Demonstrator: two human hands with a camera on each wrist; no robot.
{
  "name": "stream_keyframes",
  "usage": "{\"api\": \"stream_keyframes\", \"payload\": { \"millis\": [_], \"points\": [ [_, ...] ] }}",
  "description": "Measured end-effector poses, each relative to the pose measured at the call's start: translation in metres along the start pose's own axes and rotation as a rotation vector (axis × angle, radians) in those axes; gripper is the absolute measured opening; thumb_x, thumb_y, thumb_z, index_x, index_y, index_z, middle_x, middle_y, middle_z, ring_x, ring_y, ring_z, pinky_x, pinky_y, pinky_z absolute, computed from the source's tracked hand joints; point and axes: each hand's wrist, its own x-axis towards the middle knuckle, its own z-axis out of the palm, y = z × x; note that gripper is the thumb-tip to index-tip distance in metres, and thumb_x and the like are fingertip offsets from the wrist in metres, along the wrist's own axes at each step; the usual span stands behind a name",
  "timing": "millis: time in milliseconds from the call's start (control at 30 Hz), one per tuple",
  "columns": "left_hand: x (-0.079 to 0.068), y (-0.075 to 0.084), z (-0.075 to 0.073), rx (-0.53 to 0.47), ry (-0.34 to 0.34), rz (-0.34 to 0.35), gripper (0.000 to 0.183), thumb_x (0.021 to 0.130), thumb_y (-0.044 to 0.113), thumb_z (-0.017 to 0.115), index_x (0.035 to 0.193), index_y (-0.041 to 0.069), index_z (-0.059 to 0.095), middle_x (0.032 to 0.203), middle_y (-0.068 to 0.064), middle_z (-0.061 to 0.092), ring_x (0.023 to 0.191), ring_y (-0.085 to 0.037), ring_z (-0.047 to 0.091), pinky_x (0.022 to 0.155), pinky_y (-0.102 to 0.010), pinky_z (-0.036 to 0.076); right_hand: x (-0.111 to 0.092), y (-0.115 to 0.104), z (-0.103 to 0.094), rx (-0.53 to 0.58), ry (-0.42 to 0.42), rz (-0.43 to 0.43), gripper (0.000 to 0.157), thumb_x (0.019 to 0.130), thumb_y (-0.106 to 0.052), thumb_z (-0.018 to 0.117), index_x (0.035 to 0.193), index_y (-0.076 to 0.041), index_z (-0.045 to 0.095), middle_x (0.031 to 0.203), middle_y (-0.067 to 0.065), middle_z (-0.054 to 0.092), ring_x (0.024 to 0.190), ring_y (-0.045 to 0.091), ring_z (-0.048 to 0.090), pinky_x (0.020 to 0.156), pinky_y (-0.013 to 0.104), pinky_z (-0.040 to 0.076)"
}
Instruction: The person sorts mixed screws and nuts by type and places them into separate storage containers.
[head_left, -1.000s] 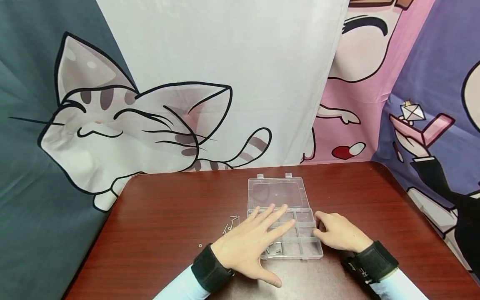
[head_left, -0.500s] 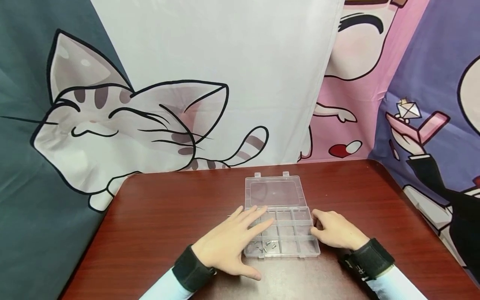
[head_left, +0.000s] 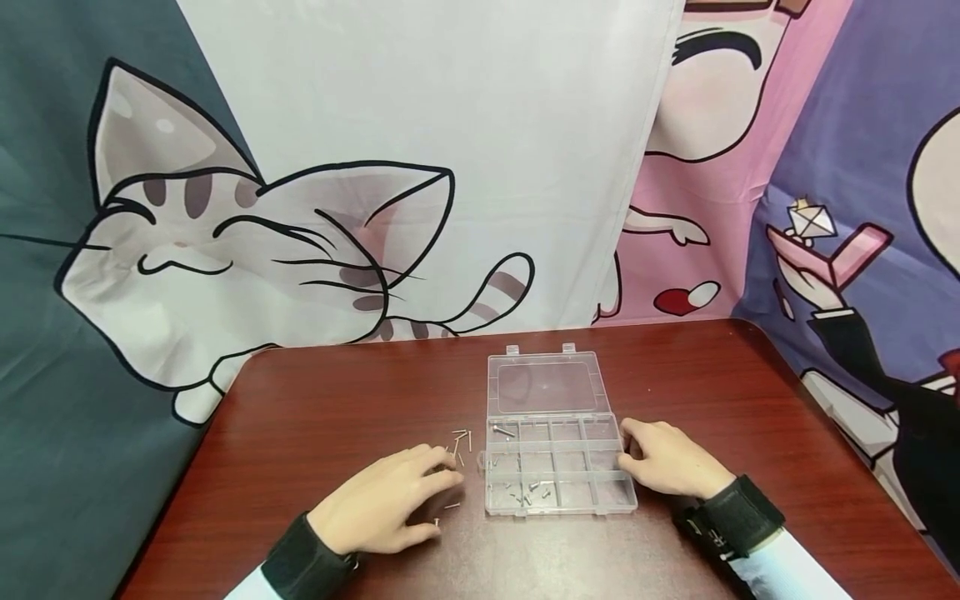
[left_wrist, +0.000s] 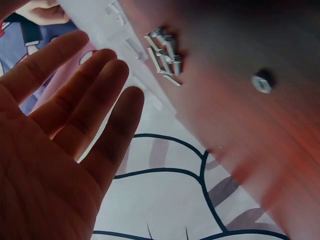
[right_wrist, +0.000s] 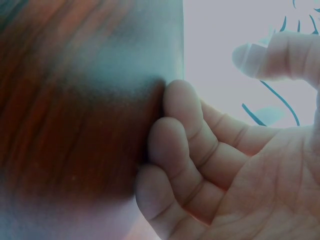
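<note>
A clear plastic compartment box lies on the table with its lid folded back. Thumb and curled fingers of my right hand hold its right edge. Above the table left of the box, my left hand has loosely bent fingers and holds nothing. Just past those fingertips lies a small pile of screws, and apart from it sits a nut. Small screws lie in the front left compartments; a longer screw is at the back left. The left palm hides part of the table in the head view.
The dark red wooden table ends at a curtain printed with cartoon figures. A few loose pieces, one a screw, lie between my left hand and the box. Black bands wrap both wrists.
My left hand has moved left from above the box to beside the screws, uncovering the left compartments. Its spread fingers are now more bent. The right hand stays at the box's edge.
</note>
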Motion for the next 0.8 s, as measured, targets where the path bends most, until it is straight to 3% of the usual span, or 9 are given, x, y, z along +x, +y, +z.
{"api": "stream_keyframes", "payload": {
  "millis": [167, 467, 667, 800],
  "points": [
    [-0.010, 0.000, 0.002, 0.050, 0.004, 0.003, 0.038, 0.071, 0.035, 0.080, 0.102, 0.021, 0.065, 0.100, 0.010, 0.049, 0.085, -0.005, 0.047, 0.076, -0.024, 0.046, 0.000, 0.000, 0.000, 0.001, -0.009, 0.005, 0.013, 0.082, -0.023, 0.064, 0.081, -0.022, 0.051, 0.060, -0.012, 0.045, 0.053, 0.004, 0.040, 0.051, 0.025, 0.034],
    [-0.023, -0.002, 0.008, 0.046, -0.069, -0.043, 0.034, 0.070, 0.027, 0.081, 0.094, 0.022, 0.059, 0.091, 0.012, 0.041, 0.076, -0.003, 0.039, 0.069, -0.021, 0.042, 0.000, -0.002, -0.004, 0.024, -0.008, -0.004, 0.013, 0.082, -0.023, 0.065, 0.082, -0.021, 0.052, 0.061, -0.011, 0.045, 0.053, 0.004, 0.040, 0.052, 0.025, 0.034],
    [-0.018, 0.001, 0.019, 0.048, -0.037, 0.021, 0.028, 0.074, 0.023, 0.076, 0.095, 0.023, 0.057, 0.096, 0.010, 0.042, 0.078, -0.003, 0.041, 0.073, -0.020, 0.042, 0.000, 0.000, -0.003, 0.008, -0.005, 0.001, 0.013, 0.082, -0.023, 0.065, 0.082, -0.021, 0.052, 0.061, -0.011, 0.045, 0.054, 0.004, 0.040, 0.052, 0.025, 0.034],
    [-0.013, 0.004, 0.023, 0.052, -0.007, 0.072, 0.017, 0.081, 0.017, 0.071, 0.090, 0.024, 0.058, 0.090, 0.010, 0.036, 0.073, -0.003, 0.037, 0.068, -0.018, 0.039, 0.000, 0.001, -0.002, 0.009, -0.008, -0.003, 0.013, 0.082, -0.023, 0.065, 0.082, -0.021, 0.052, 0.062, -0.011, 0.045, 0.054, 0.004, 0.040, 0.052, 0.025, 0.034]
  ]
}}
